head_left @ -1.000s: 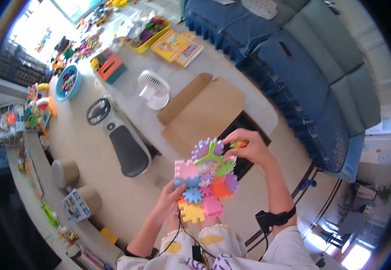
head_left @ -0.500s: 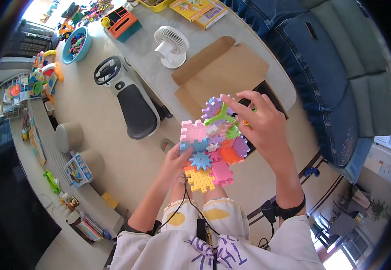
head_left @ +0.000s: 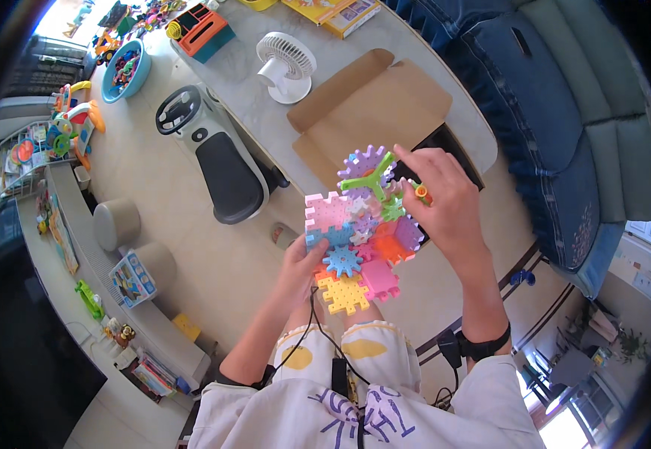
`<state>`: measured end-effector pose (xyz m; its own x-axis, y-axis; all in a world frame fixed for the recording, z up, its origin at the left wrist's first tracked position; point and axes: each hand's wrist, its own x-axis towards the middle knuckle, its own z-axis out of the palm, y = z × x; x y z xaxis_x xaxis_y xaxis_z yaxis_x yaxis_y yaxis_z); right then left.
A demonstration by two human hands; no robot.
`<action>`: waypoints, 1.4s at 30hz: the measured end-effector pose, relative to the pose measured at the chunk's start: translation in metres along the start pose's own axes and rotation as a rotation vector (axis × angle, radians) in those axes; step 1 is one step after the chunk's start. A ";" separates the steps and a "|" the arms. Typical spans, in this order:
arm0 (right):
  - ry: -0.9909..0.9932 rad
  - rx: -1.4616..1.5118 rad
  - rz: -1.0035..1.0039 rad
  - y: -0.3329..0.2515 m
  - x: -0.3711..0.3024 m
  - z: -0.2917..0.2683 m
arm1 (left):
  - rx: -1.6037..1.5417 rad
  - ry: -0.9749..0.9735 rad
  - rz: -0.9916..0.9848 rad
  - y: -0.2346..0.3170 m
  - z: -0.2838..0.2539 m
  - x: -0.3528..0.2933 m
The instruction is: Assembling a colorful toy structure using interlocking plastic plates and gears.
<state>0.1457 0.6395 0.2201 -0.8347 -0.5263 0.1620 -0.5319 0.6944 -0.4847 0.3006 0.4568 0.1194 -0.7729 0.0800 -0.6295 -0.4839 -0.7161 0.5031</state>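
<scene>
My left hand point(head_left: 302, 263) is closed on the left edge of a gear building toy, its thumb on a blue plate point(head_left: 328, 237). The toy joins notched plates, among them a pink one point(head_left: 327, 212) and a yellow one point(head_left: 346, 294), with a blue gear point(head_left: 342, 261) and several smaller gears. At its far end, a green three-armed piece point(head_left: 371, 180) sits over a purple gear point(head_left: 360, 159). My right hand point(head_left: 445, 193) is beside this piece, index finger stretched out near one arm's tip, thumb apart. An orange-and-yellow knob point(head_left: 421, 193) shows by the thumb; its attachment is hidden.
Beyond the toy, an opened cardboard box point(head_left: 374, 112) lies on the table point(head_left: 247, 71) by a white fan point(head_left: 286, 66). A ride-on toy car point(head_left: 228, 172) stands at the left, a blue sofa point(head_left: 501, 112) at the right. Black cables point(head_left: 312, 322) hang before my lap.
The green three-armed piece has turned, and my right index finger has shifted right, off its arm. The toy and my left hand have moved slightly right in view.
</scene>
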 end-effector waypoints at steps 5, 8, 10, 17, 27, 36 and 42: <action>0.010 0.069 0.075 -0.005 -0.002 0.000 | 0.004 -0.005 -0.001 0.000 0.000 0.001; -0.020 0.134 0.089 -0.008 0.000 0.004 | 0.037 -0.022 -0.008 -0.001 -0.002 0.001; -0.030 0.131 0.058 -0.009 0.000 0.006 | 0.057 -0.015 -0.019 0.000 -0.001 -0.002; 0.033 0.215 0.138 -0.012 -0.001 0.006 | 0.083 0.018 0.002 0.004 0.006 0.002; 0.012 0.098 0.166 0.008 -0.025 0.013 | 0.021 0.063 0.020 -0.006 -0.005 0.003; 0.104 0.160 0.117 0.014 -0.026 0.020 | -0.012 0.118 0.030 -0.007 0.004 0.002; 0.053 0.682 0.643 0.034 -0.068 0.011 | -0.112 0.152 0.055 -0.016 0.007 0.003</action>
<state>0.1863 0.6936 0.1827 -0.9536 -0.1071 -0.2812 0.2182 0.3974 -0.8913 0.3028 0.4731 0.1135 -0.7223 -0.0610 -0.6889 -0.3871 -0.7898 0.4758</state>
